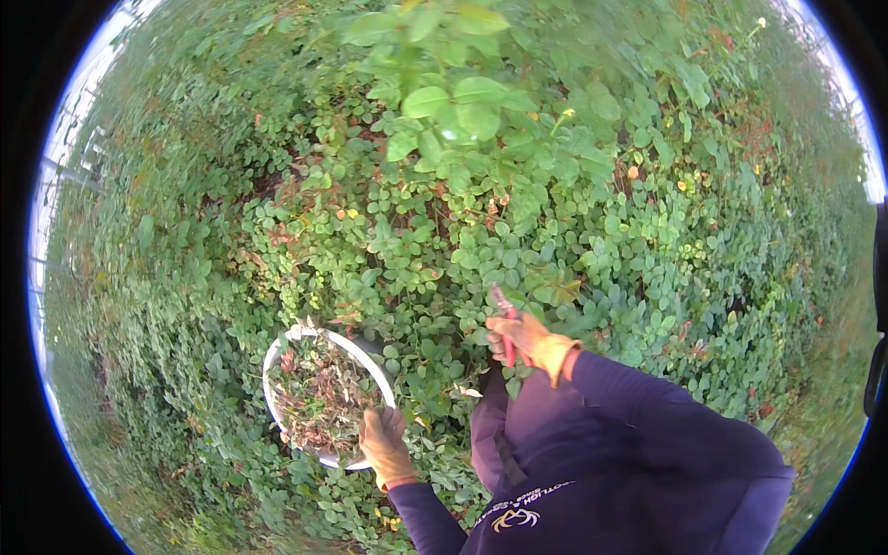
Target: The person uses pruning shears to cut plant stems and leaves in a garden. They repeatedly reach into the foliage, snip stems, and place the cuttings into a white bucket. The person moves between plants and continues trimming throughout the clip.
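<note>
My right hand [528, 338], in a tan work glove, grips a pair of pruning shears [510, 338] by the red handles. The blades point up and away from me, just above the rose-like leaves. Lower left, a white-rimmed round bucket [377, 374] holds dry brown leaves and green clippings [322, 399]. Its near right rim is in the grip of my gloved left hand [383, 444], whose fingers reach over the edge. Foliage hides most of the bucket's outside.
Dense leafy bushes [416, 243] surround me on all sides. A taller leafy shoot [451, 104] rises close to the camera at the top. A few pale buds [569, 112] stand among the leaves. My legs [492, 423] press against the foliage.
</note>
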